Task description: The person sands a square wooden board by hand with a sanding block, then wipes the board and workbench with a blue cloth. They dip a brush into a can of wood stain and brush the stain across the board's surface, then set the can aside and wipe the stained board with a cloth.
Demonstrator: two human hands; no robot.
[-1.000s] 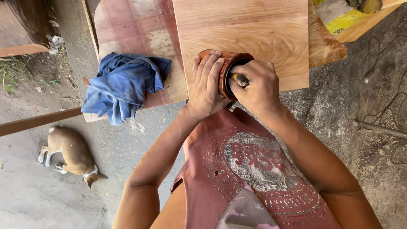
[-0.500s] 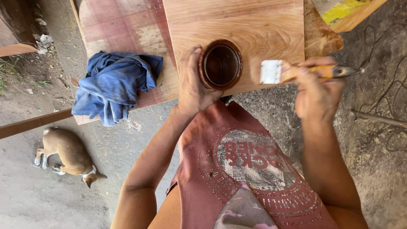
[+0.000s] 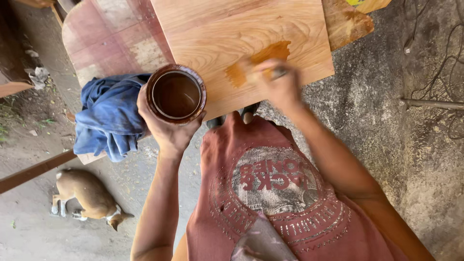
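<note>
I am looking down past my faded red printed shirt [image 3: 275,193], the nearest thing to me, and I am placing everything else by the pale wooden board [image 3: 217,34] lying ahead of it.

My left hand [image 3: 166,128] is cupping a round open can of dark brown stain [image 3: 176,94] from below, fingers curling up and clamping on its side; the can is hanging at the board's near-left corner, partly over its edge. Just left of the can, a crumpled blue cloth [image 3: 108,118] is sitting on the worn reddish panel [image 3: 104,38] that is poking out from under the board's left side.

My right hand [image 3: 278,84] is reaching over the board's near edge, fingers bunching together on a brush [image 3: 273,73]. The hand and brush are blurring, so I cannot tell how the bristles are meeting the wood. Beside and just beyond that hand a wet orange-brown patch of stain [image 3: 263,58] is showing on the board, near its near-right part, while the remaining wood is looking bare and light.

Down on the concrete floor [image 3: 386,125], well left of the board and below the cloth, a tan dog [image 3: 89,195] is lying. At the board's far-right corner a darker stained slab of wood [image 3: 348,21] is sticking out from beneath it
</note>
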